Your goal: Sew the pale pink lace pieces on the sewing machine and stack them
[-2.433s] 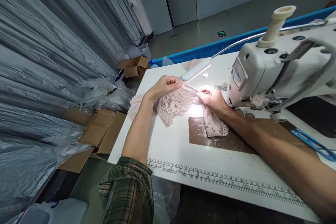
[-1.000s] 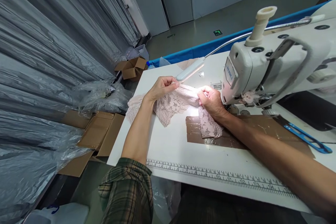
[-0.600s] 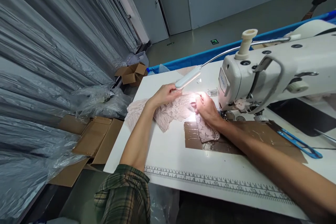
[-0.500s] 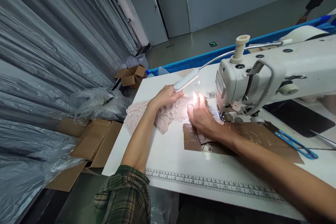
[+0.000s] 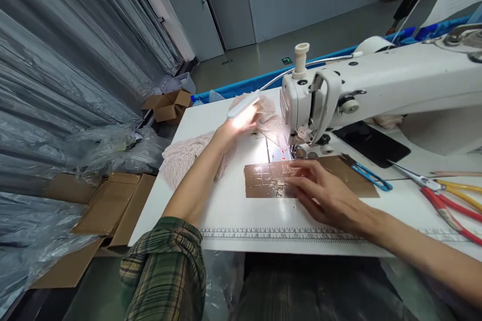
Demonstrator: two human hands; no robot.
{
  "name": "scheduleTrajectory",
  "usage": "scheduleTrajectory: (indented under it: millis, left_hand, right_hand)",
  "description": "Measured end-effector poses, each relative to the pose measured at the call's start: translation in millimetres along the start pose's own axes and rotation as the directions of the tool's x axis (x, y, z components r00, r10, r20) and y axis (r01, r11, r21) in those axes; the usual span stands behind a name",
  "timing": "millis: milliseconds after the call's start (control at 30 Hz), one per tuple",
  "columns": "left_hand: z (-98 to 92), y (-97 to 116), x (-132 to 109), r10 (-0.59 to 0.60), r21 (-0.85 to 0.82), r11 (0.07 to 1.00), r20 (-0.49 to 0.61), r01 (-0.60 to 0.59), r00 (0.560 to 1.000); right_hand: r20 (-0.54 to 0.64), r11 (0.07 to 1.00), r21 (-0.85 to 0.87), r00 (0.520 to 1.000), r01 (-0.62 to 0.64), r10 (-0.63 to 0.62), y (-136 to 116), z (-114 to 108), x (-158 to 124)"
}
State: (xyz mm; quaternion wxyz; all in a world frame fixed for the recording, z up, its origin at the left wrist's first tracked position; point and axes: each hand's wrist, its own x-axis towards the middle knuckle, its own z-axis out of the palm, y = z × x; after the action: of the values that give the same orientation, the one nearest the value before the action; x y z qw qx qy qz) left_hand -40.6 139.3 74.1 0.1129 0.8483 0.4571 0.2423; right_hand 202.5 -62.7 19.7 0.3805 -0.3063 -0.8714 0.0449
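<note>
My left hand [image 5: 243, 123] is under the small lamp head [image 5: 244, 104], its fingers closed on a piece of pale pink lace fabric [image 5: 269, 115]. That lace reaches from my fingers toward the needle area of the white sewing machine [image 5: 301, 105]. Another heap of pink lace [image 5: 184, 155] lies beside my left forearm, partly covered by it. Over the brown taped strip [image 5: 263, 180] in front of the machine hovers my right hand [image 5: 324, 193], fingers apart and holding nothing.
Blue thread snips [image 5: 371, 175], a dark phone [image 5: 372, 143] and red-and-yellow-handled scissors [image 5: 433, 185] lie to the right. A printed ruler [image 5: 271, 235] runs along the front edge of the white table [image 5: 226, 213]. Cardboard boxes [image 5: 113, 200] stand on the left.
My left hand has moved away from me, carrying lace to the back of the table. My right hand has let go of the lace and come back over the brown strip. The view has shifted right.
</note>
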Motion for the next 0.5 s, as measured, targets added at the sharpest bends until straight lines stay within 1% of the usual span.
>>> scheduleTrajectory:
  millis: [67,100,200,300,400,500]
  left_hand:
    - [14.9,5.1,-11.6,-0.013,0.061,0.998,0.117,0.006,0.993]
    - [21.3,7.3,-16.6,-0.009,0.096,0.995,0.149,-0.005,0.989]
    - [35.5,11.1,-26.9,-0.007,0.131,0.991,0.164,-0.015,0.986]
    - [43.7,10.5,-30.6,0.019,0.153,0.987,0.188,-0.049,0.982]
    - [47.8,9.5,-34.2,0.037,0.166,0.984,0.200,-0.071,0.979]
    - [44.3,11.5,-50.3,0.047,0.183,0.979,0.204,-0.085,0.978]
  right_hand:
    - [0.000,0.998,-0.027,0.998,-0.065,0.065,12.9,-4.0,-14.6]
    - [0.000,0.995,-0.032,0.995,-0.096,0.096,18.6,-4.4,-19.9]
    - [0.002,0.985,-0.037,0.986,-0.169,0.169,31.9,-0.3,-29.3]
    - [0.019,0.975,-0.037,0.976,-0.218,0.219,39.8,5.8,-33.0]
    - [0.052,0.970,-0.031,0.969,-0.240,0.241,42.9,7.9,-35.8]
    - [0.067,0.970,-0.030,0.968,-0.242,0.243,43.3,6.8,-40.6]
